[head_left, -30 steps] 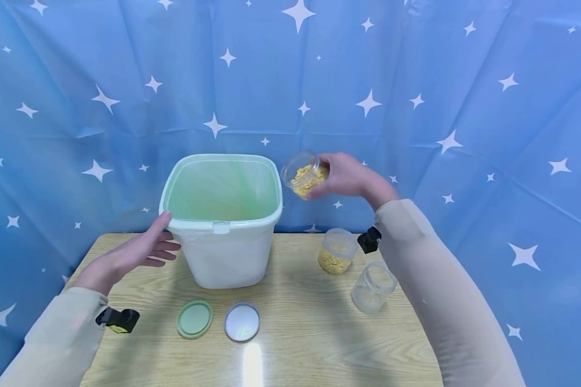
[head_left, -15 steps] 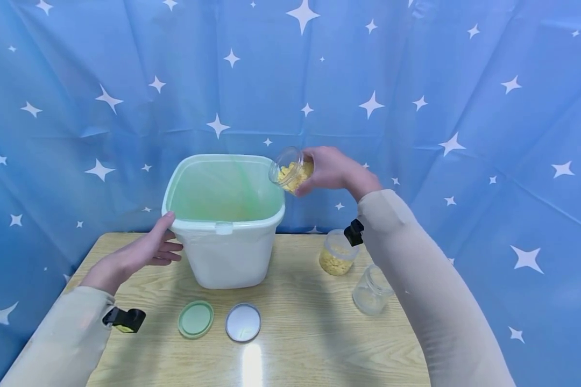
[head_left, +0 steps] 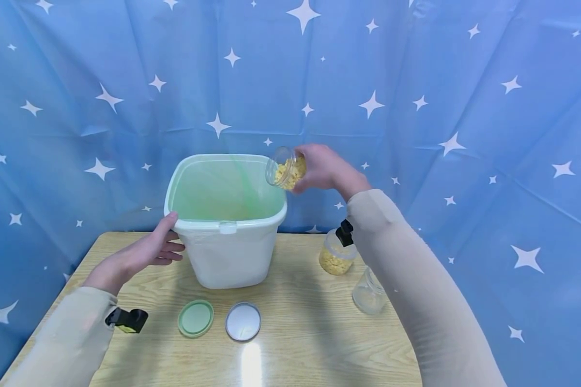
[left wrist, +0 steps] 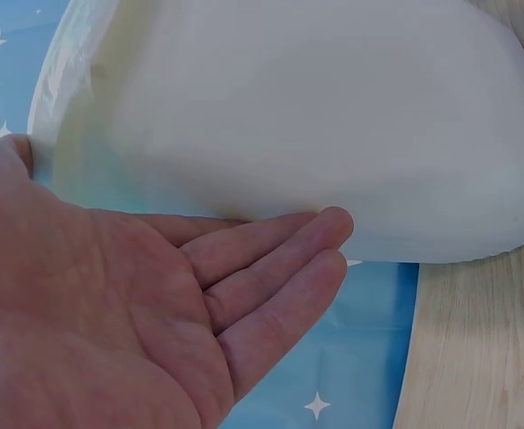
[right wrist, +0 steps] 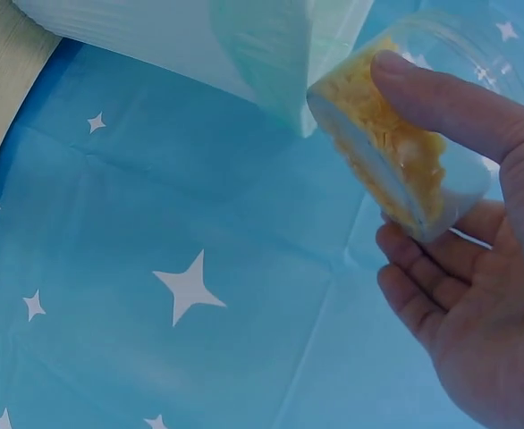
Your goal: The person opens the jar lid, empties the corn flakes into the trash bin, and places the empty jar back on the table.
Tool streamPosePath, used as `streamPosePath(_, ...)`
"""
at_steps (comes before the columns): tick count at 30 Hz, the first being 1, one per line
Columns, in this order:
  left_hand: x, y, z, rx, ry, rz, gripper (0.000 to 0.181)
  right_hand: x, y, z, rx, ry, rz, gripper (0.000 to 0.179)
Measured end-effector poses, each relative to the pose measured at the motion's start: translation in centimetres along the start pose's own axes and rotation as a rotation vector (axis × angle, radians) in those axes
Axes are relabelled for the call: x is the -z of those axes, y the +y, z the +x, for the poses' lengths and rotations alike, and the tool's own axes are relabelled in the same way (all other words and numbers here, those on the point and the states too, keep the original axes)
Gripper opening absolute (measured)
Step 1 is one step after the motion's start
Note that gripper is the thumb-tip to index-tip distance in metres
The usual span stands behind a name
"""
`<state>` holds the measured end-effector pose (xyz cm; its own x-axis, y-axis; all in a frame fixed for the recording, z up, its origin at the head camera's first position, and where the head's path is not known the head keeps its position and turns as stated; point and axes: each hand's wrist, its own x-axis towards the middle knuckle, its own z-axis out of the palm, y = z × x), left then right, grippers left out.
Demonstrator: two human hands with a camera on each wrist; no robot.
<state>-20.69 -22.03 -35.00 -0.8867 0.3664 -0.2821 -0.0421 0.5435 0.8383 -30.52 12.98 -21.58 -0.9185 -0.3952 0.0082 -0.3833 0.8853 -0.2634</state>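
My right hand [head_left: 321, 167] grips a clear jar [head_left: 288, 171] of small yellow pieces. It tips the jar leftward, its mouth over the right rim of a tall white bin [head_left: 229, 258] with a pale green inside. In the right wrist view, the thumb presses the jar's side while yellow pieces [right wrist: 369, 103] lie along its lower wall. My left hand [head_left: 150, 248] is at the bin's left side, thumb on the rim. The left wrist view has those fingers [left wrist: 271, 268] nearly straight, lying along the bin's outer wall [left wrist: 333, 107].
Right of the bin stand a second jar [head_left: 336, 260] of yellow pieces and a jar without visible contents [head_left: 369, 294], partly behind the right sleeve. A green lid [head_left: 196, 319] and a white lid [head_left: 243, 321] lie in front. A blue starred curtain [head_left: 290, 80] hangs behind the table [head_left: 300, 344].
My right hand has carried the jar left, from beside the bin to over its right rim, tilting it further. The left hand keeps its place at the rim.
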Motion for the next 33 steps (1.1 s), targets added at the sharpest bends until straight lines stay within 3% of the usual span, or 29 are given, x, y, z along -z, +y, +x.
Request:
streamPosePath(10, 0.0, 0.0, 0.1, 0.007, 0.000, 0.001, 0.098, -0.3, -0.4, 0.0, -0.008, 0.030, -0.080, 0.096)
streamPosePath(33, -0.2, -0.1, 0.4, 0.010, -0.007, 0.006, 0.101, -0.4, -1.2, 0.3, -0.024, 0.091, -0.169, 0.093)
